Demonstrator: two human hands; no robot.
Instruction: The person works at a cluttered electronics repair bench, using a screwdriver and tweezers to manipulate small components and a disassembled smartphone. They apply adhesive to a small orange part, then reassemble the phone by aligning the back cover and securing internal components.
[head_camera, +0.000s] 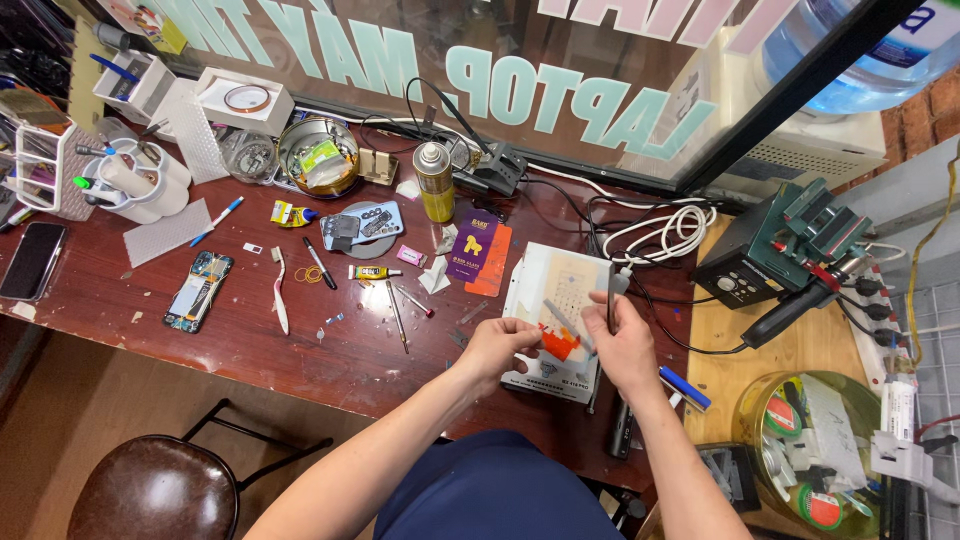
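Left hand (497, 345) pinching thin, light, probably fragile orange-backed strip (560, 335) by its edge, right hand (622, 345) gripping slim dark tool (611, 300), over white box (535, 290).

Lighting: bright, even, from above; shadows soft and short under the hands; faint sheen on the dark red worktop (90, 300); pale reflections across the glass pane (520, 70) at the top; wide-angle bending toward the edges, lines curving at the corners; centre sharp; brown stool (150, 490) and water bottle (880, 40) slightly soft; no motion blur.
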